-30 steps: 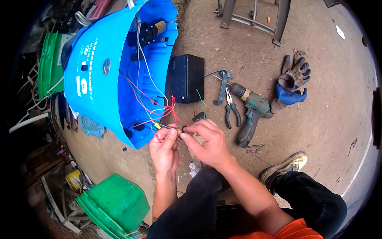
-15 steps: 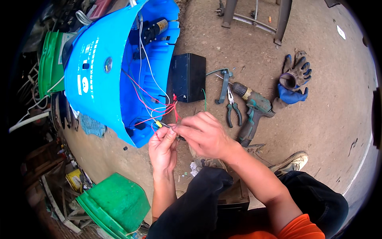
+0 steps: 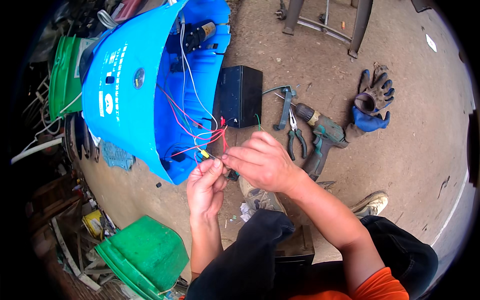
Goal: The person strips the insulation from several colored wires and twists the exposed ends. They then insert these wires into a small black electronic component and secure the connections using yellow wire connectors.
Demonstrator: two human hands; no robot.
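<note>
My left hand [image 3: 206, 187] is closed in a pinch on a thin dark wire. A yellow sleeve [image 3: 205, 154] sits on the wire just beyond its thumb. Close beside it, my right hand [image 3: 262, 162] is closed too, its thumb and fingertips near the left thumb; what they pinch is too small to make out. Red wires [image 3: 200, 139] and a white wire [image 3: 196, 92] run from the open blue plastic housing [image 3: 125, 85] toward my hands. A black box-shaped battery [image 3: 241, 97] stands beside the housing, with a red terminal piece near its lower corner.
On the ground to the right lie pliers [image 3: 297, 137], a grey-green bracket [image 3: 284, 110], a cordless drill [image 3: 324, 137] and work gloves [image 3: 372, 100]. A green tub [image 3: 142, 255] is at lower left. Stool legs [image 3: 361, 27] stand at the top. My shoes are below my hands.
My right hand has shifted slightly right, and its fingertips have drawn a little away from my left thumb. The left hand keeps its pinch; the whole view has shifted slightly.
</note>
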